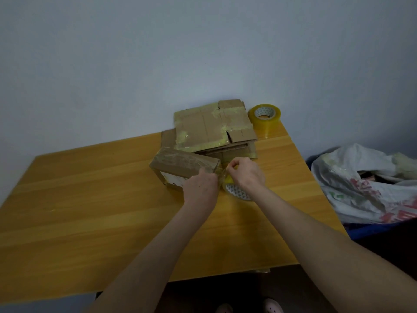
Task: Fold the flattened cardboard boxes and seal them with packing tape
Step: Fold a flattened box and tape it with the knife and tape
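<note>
The folded box [185, 164] sits just above the middle of the frame on the table [90, 199], already wrapped in glossy tape. A tape strip [222, 175] runs off its right end.

The risk, as I judge it, is this loose strip. It could fold back and stick to itself or to my fingers, or tear crooked, if I pull without keeping it taut. The box could also slide if my hold slackens.

My left hand [199, 188] grips the box's near right corner with the fingers curled over it. The box lies up and to the left of that hand. My right hand [247, 173] is just right of the box end, thumb and finger pinching the strip. The working tape roll [237, 192] lies flat on the table beneath it.

Behind are the flattened boxes [212, 127], stacked, with a spare roll [265, 116] to their right. A plastic bag [365, 184] slumps at the right edge.
</note>
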